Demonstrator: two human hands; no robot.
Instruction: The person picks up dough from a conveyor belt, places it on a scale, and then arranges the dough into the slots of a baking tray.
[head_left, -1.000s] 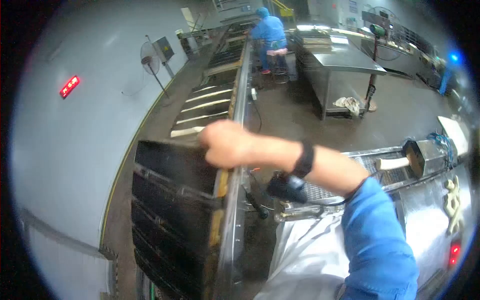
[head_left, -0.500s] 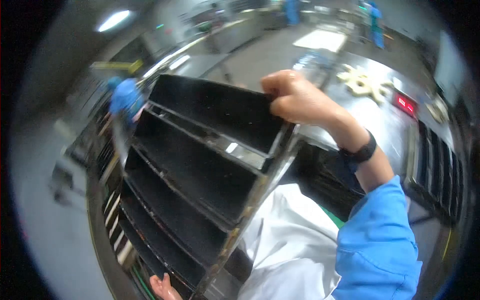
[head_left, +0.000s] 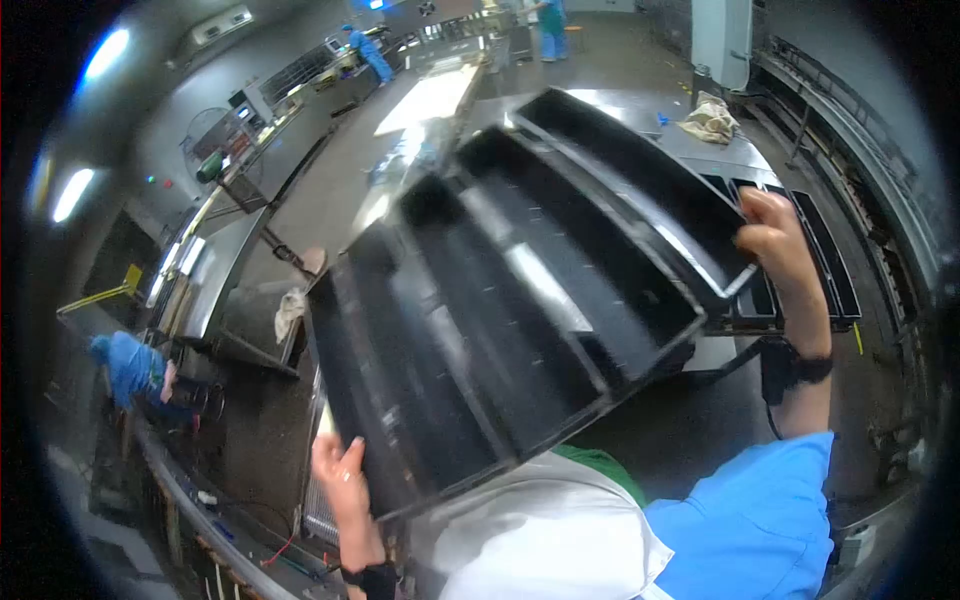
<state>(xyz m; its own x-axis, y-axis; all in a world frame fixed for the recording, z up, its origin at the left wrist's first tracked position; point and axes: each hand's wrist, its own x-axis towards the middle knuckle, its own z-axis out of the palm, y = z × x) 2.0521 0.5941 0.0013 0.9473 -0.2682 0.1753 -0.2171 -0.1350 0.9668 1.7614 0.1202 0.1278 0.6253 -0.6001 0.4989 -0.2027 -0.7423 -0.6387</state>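
A black loaf pan set [head_left: 470, 320], several long tins joined side by side in a metal frame, is held up tilted in front of my body. My left hand [head_left: 343, 480] grips its lower left end, thumb showing over the rim and the other fingers partly hidden. At the upper right, my right hand [head_left: 775, 235] has its fingers curled round the edge of the outermost tin. The insides of the tins face me, and I see nothing in them. Behind my right forearm, more black loaf pans [head_left: 825, 260] stand by a steel table.
A steel table [head_left: 745, 150] behind the pans bears a crumpled cloth [head_left: 710, 118]. A person in blue [head_left: 135, 370] is at the left, beside a metal rail [head_left: 165, 480]. Farther back are a bright white surface [head_left: 430, 100] and more people in blue [head_left: 368, 52].
My view has turned to the right. The loaf pan set has swung rightward and lies flatter across my front, both hands still on it. More of my left hand shows.
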